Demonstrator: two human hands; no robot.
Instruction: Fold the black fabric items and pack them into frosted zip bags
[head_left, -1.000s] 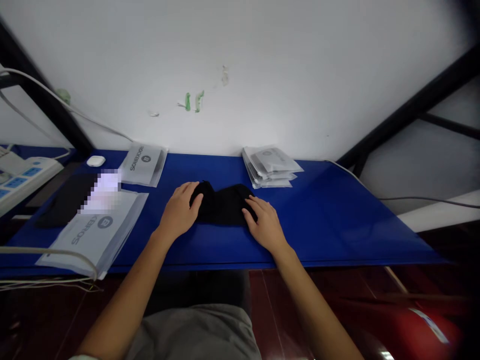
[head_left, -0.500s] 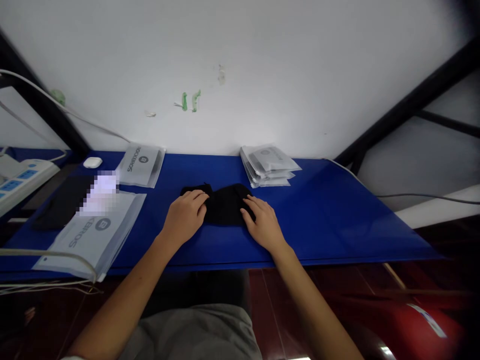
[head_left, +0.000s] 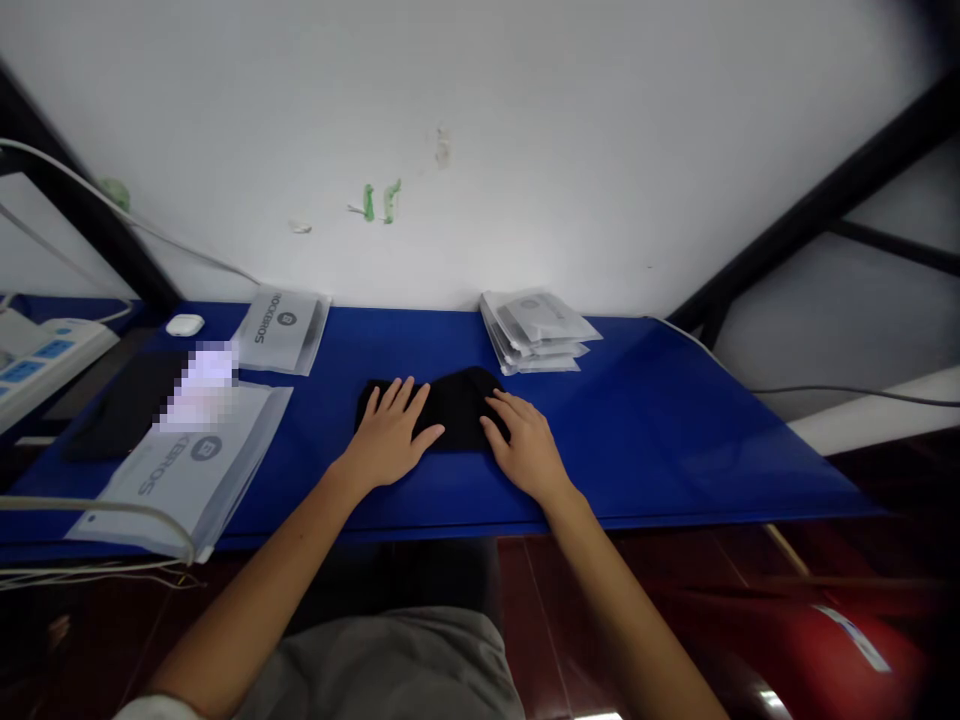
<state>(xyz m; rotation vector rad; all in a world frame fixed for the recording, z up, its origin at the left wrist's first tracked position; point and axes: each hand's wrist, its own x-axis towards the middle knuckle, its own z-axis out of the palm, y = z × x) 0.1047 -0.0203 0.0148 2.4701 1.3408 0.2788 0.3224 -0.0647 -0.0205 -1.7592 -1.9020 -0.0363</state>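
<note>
A black piece of cloth (head_left: pixel 457 412) lies on the blue table in front of me; its exact kind I cannot make out. My left hand (head_left: pixel 391 430) rests flat on its left part, fingers spread and thumb out to the side. On the cloth's right end lies my right hand (head_left: pixel 526 440), fingers stretched out and slightly bent over the edge. Neither hand lifts the cloth. Parts of it are hidden under both hands.
Behind the cloth stands a stack of frosted zip bags (head_left: pixel 544 325). To the left lie a printed bag (head_left: pixel 283 330), a larger bag (head_left: pixel 187 470), a white earbud case (head_left: pixel 184 325), a dark, partly pixelated device (head_left: pixel 120 405), and a power strip (head_left: pixel 52 355). Cables (head_left: pixel 150 508) cross the left front.
My left hand has opened from bunched fingers at the cloth's left end to a flat, spread palm. That end of the cloth is now smoother. My right hand has stayed put.
</note>
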